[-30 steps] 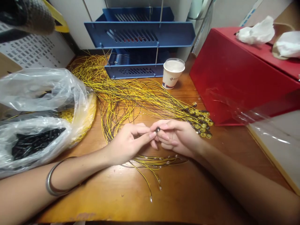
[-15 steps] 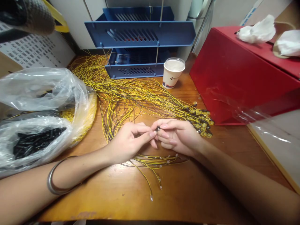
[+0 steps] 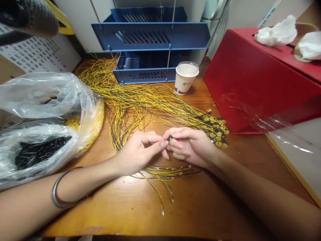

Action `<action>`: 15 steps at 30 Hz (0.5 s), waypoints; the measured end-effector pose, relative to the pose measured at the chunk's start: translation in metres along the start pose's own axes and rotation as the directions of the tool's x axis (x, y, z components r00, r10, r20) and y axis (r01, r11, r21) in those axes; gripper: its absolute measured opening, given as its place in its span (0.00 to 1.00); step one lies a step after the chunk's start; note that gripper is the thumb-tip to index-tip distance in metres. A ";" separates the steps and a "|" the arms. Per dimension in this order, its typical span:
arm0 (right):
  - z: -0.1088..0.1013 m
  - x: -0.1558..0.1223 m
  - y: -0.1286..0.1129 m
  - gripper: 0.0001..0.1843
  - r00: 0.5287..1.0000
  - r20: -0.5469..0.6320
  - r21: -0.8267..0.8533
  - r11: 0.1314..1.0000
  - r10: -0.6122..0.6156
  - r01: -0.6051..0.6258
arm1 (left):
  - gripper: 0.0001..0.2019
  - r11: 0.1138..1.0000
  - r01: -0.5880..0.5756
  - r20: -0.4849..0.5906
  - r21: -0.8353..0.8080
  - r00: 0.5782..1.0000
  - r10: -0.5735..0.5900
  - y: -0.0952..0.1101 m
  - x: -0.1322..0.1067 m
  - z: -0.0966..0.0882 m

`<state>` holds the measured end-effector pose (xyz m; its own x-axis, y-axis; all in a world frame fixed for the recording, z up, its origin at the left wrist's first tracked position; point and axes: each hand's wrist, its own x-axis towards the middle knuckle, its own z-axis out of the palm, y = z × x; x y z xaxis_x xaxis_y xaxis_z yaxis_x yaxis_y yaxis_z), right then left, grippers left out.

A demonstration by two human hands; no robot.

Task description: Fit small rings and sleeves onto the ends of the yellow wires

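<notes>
A small black plastic part (image 3: 170, 138) is pinched between the fingertips of both hands, above the middle of the table. My left hand (image 3: 140, 149) closes its thumb and forefinger at the part's near left side. Around it from the right curl the fingers of my right hand (image 3: 192, 145). Just below the hands lie several yellow-and-black wires (image 3: 160, 172) tipped with small clear LEDs. Behind them spreads a big bundle of yellow and black wires (image 3: 150, 95), ending at the right in a cluster of yellow caps (image 3: 217, 134) on black holders.
On the left a clear plastic bag (image 3: 37, 134) holds black parts (image 3: 42, 152), beside a bag of yellow caps (image 3: 91, 134). A paper cup (image 3: 186, 78) stands near a blue tray rack (image 3: 150, 36). A red box (image 3: 250, 80) bounds the right side of the wooden table (image 3: 120, 214).
Both hands stay together on the black part, with hardly any movement. The whole view has shifted very slightly.
</notes>
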<state>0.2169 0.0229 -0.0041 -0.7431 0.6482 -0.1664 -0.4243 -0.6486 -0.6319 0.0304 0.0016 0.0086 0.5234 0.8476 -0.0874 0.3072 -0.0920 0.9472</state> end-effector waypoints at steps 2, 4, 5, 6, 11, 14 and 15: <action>0.000 0.000 0.000 0.15 1.000 0.002 -0.011 1.000 -0.004 0.004 | 0.18 1.000 0.002 0.005 -0.001 1.000 -0.002 0.000 0.000 0.000; 0.000 0.000 0.001 0.15 1.000 0.014 -0.004 1.000 -0.014 0.015 | 0.18 1.000 0.004 0.012 -0.014 1.000 -0.004 0.000 -0.001 0.000; 0.000 0.000 0.001 0.15 1.000 0.021 0.004 1.000 -0.022 0.022 | 0.18 1.000 0.005 0.016 -0.026 1.000 -0.004 0.000 -0.001 0.000; -0.001 0.000 0.001 0.15 0.999 0.027 0.013 1.000 -0.029 0.029 | 0.18 0.999 0.004 0.021 -0.042 1.000 -0.003 0.000 -0.001 0.000; -0.003 0.000 0.002 0.15 0.997 0.051 0.014 0.998 -0.060 0.059 | 0.17 0.990 -0.026 0.041 -0.138 0.999 0.032 -0.002 -0.001 0.000; -0.004 -0.001 0.003 0.14 0.996 0.067 -0.026 0.998 -0.058 0.059 | 0.16 0.978 -0.045 0.045 -0.206 0.997 0.056 -0.002 -0.001 0.000; -0.004 -0.002 0.003 0.14 0.996 0.070 -0.038 0.998 -0.055 0.058 | 0.16 0.971 -0.050 0.047 -0.234 0.997 0.063 -0.002 -0.001 0.000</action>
<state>0.2189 0.0215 -0.0081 -0.7526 0.6539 -0.0780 -0.4469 -0.5941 -0.6688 0.0296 0.0013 0.0066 0.5785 0.8146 -0.0420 0.0862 -0.0099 0.9962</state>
